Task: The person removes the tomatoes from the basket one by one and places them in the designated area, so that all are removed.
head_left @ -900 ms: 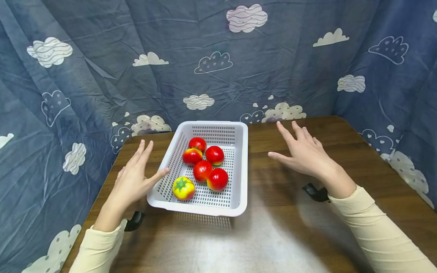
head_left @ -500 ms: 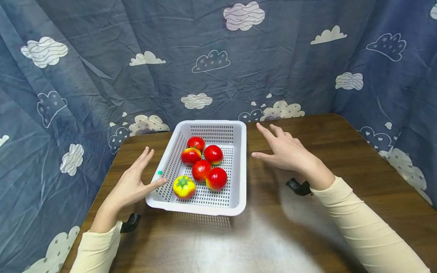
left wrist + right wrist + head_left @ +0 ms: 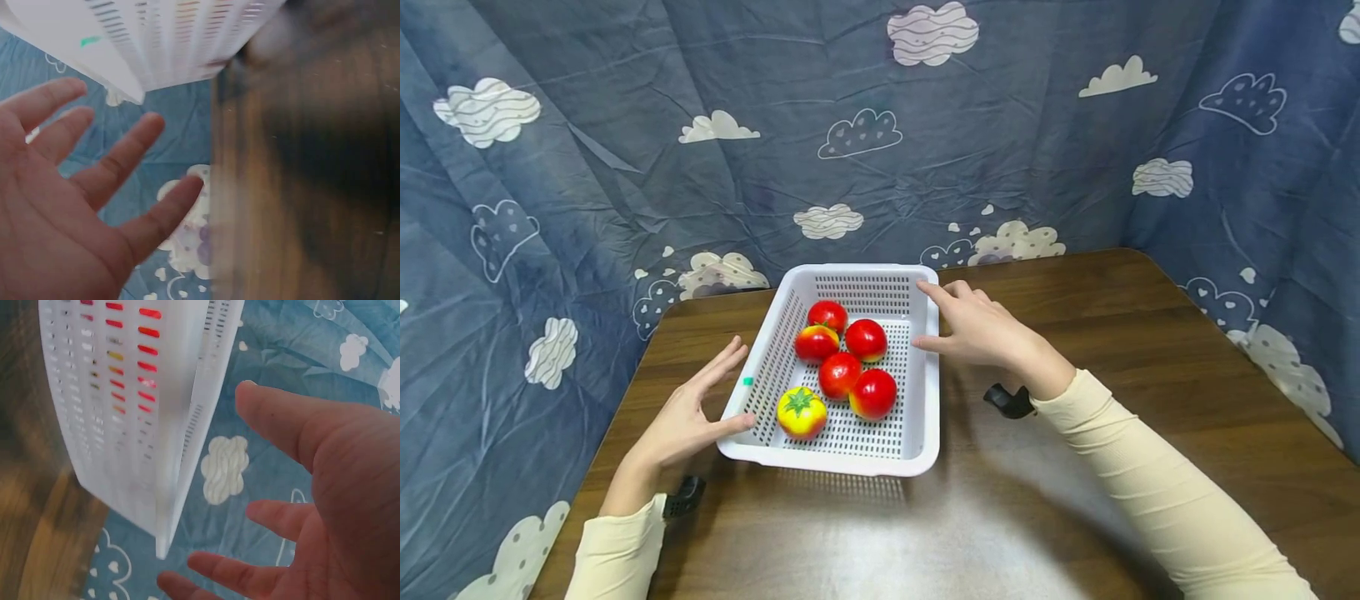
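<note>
Right hand (image 3: 977,329) closer in than earlier, now at white basket (image 3: 930,408)'s three o'clock; left hand (image 3: 681,425) slightly lower, at eight. Both grips spread wide, palms inward, holding nothing. Basket on counter (image 3: 835,533), six fruits (image 3: 839,375) inside.

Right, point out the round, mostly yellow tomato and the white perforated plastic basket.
Round, mostly yellow tomato (image 3: 803,420): head view, yellow skin below green leaves.
White perforated plastic basket (image 3: 827,462): head view, on its near rim.
</note>
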`<state>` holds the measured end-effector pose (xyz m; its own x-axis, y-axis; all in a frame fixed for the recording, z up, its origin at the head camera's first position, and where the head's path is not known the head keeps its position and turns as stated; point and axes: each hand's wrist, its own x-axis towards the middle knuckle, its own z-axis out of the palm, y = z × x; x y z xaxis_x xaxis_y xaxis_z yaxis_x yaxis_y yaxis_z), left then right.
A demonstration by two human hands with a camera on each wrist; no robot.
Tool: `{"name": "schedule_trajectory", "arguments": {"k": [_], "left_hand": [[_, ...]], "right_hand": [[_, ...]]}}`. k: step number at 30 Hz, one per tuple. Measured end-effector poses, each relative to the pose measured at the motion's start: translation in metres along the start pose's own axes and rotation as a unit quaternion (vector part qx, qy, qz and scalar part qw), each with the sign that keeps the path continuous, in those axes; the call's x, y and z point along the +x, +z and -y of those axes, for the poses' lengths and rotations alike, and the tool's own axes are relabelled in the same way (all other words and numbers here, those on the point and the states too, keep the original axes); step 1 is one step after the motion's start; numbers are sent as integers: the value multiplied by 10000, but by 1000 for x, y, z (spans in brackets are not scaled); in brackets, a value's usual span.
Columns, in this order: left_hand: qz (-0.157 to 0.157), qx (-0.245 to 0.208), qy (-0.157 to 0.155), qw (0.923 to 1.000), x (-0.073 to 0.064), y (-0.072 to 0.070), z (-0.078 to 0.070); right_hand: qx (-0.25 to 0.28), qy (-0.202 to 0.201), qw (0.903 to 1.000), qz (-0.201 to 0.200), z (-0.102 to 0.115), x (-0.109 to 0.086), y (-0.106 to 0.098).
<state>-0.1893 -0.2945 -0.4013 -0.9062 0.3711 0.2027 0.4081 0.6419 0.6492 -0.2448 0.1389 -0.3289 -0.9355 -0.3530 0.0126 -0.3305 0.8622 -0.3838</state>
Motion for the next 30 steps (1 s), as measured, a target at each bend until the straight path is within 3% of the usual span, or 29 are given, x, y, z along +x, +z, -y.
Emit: {"name": "schedule_trajectory", "arguments": {"k": [11, 30], "left_hand": [[166, -1291, 199, 9913, -7, 5, 9], [26, -2018, 643, 9773, -7, 22, 22]], "right_hand": [[391, -182, 9991, 6, 17, 20, 6], [733, -577, 9948, 413, 31, 50, 15]]}}
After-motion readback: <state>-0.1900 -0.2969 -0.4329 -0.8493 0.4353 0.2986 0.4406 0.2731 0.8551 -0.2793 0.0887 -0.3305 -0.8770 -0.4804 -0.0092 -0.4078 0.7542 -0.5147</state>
